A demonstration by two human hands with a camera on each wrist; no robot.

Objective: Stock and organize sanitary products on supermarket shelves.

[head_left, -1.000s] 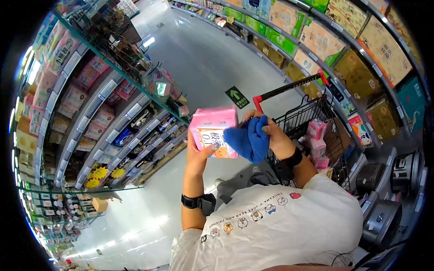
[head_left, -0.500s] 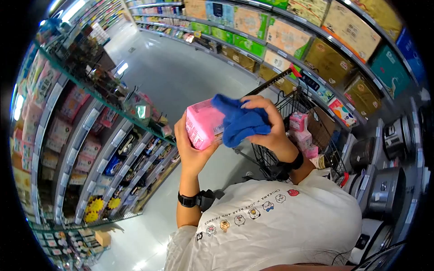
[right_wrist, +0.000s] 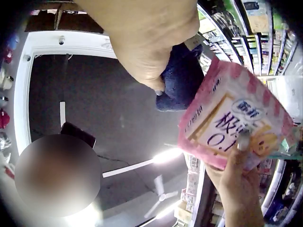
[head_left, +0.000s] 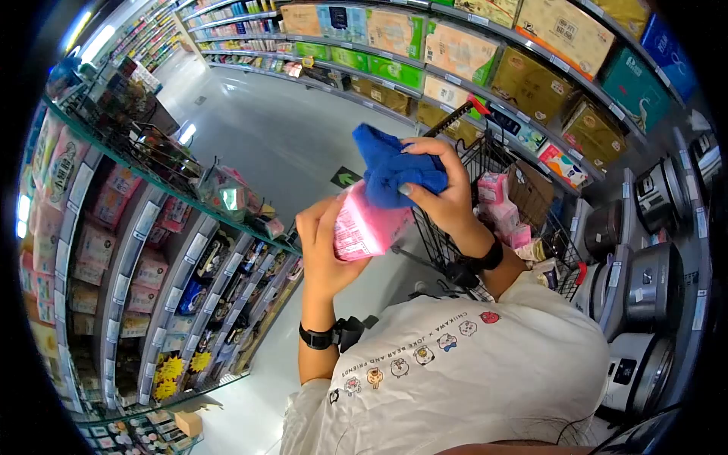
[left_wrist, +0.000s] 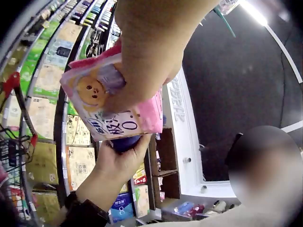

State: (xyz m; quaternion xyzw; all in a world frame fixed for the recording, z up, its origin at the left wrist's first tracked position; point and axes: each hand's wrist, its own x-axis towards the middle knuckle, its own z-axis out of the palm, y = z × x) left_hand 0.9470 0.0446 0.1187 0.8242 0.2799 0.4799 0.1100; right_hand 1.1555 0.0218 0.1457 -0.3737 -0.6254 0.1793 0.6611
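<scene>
Head view: above a shop aisle's glossy floor [head_left: 258, 125], between stocked shelves [head_left: 138, 235] and a black shopping cart [head_left: 476, 156], the left hand [head_left: 324, 258] grips a pink bear-printed packet [head_left: 359, 227]; the right hand [head_left: 449, 196] pinches a blue cloth [head_left: 396, 173] close beside it.

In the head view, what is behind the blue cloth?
The pink pack, held by the left hand, is partly behind the blue cloth. Its printed near side shows; the covered part cannot be seen.

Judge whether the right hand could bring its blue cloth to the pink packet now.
Probably yes: the right hand holds the blue cloth beside the pink packet in the left hand, with nothing visible between.
</scene>
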